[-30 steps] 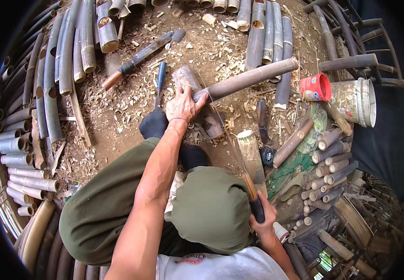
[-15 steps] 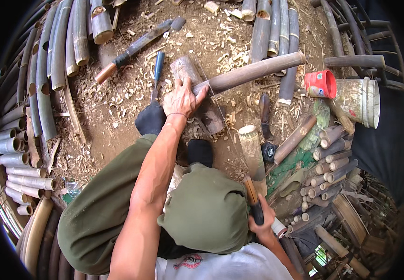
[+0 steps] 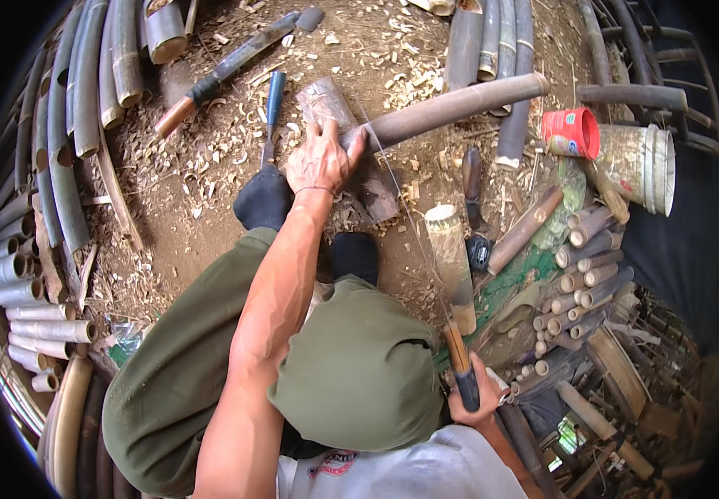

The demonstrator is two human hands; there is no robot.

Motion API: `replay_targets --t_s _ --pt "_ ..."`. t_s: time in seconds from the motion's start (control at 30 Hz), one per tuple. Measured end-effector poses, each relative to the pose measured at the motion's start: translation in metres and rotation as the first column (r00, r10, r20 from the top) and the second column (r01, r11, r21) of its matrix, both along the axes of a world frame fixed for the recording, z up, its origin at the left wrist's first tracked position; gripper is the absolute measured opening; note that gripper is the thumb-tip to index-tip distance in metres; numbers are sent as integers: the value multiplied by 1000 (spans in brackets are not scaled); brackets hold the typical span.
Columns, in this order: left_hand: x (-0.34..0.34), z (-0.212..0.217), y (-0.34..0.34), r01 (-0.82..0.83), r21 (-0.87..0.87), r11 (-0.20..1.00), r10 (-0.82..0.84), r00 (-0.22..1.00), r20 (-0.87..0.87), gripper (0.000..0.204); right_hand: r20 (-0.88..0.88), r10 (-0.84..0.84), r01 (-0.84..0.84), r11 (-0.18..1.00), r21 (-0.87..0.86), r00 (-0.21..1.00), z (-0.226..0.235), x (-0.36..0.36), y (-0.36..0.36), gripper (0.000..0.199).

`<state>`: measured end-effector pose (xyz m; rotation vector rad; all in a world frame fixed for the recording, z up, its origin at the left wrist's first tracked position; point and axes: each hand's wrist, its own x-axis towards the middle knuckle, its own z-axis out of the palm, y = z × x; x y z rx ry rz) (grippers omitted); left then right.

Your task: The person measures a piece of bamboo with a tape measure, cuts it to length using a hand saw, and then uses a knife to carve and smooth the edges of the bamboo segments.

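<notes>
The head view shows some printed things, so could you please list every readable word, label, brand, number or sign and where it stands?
Red tub: white and blue print on its side; wording not copied here.
Pale shirt: red and dark print, partly hidden; wording not copied here.
Bucket: reddish mark, too small to read.
Small black object: pale marking, too small to read.

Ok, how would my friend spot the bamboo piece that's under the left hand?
On the brown dirt floor strewn with pale chips, find the bare left hand. From its thumb, a long, round, grey-brown bamboo tube slants away to the right. Unlike the grey bamboo tubes beyond it, this one has a thin metal saw blade crossing it.
</notes>
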<state>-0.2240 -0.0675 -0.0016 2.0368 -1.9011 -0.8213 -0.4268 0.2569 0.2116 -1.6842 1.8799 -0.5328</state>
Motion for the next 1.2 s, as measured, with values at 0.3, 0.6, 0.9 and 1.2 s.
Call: replay_targets --t_s 0.3,0.6,0.9,1.2 --pt "-3 2 -4 -12 12 1000 13 999 -35 62 7 -19 20 986 -166 1000 -52 21 -93 63" --pt "-10 1 -2 28 2 1000 -28 999 -28 65 81 -15 33 973 -230 997 -84 32 -151 58" --pt "-1 1 -5 -29 -19 999 29 1000 -5 64 -70 40 -42 999 -26 997 5 -1 -25 66" --pt "-1 -2 -2 -33 27 999 33 999 -4 68 -36 53 -56 993 -101 998 -33 10 -78 67"
